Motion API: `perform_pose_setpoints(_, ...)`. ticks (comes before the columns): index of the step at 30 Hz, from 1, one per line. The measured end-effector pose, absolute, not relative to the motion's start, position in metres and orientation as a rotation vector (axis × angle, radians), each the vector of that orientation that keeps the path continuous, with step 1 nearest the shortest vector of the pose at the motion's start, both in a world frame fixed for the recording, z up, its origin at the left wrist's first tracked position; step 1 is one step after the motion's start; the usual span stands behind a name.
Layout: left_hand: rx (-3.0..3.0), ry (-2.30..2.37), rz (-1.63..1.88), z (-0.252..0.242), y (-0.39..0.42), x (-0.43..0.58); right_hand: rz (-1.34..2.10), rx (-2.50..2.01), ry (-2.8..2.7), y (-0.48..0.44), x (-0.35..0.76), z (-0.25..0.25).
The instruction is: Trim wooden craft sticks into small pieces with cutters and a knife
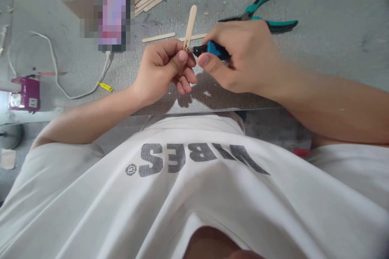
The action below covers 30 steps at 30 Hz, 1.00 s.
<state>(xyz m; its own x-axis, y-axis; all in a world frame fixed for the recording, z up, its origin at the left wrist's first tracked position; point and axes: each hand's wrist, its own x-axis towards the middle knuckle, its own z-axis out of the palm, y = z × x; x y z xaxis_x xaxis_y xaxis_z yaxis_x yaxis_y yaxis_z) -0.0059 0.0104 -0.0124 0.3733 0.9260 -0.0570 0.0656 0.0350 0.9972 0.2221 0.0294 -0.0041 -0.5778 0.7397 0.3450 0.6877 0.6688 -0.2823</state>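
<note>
One wooden stick point(191, 24), pale, flat and round-ended, is held upright above the grey surface point(334, 48), its lower end pinched in the grip of the left hand point(165, 66) between thumb and fingers. One blue-and-black tool point(212, 49) is enclosed by the closed grip of the right hand point(243, 54), its black tip touching the stick just above the left thumb. Two loose sticks point(158, 37) are seen lying flat behind the hands, and one pair of teal pliers point(267, 8) further back.
</note>
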Motion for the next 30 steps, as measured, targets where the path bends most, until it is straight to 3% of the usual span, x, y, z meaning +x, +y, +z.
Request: perform_pose_setpoints(30, 1.509, 1.044, 0.965, -0.012, 0.003, -0.004, 0.297, -1.230, -2.567, 0.023, 0.218, 0.008)
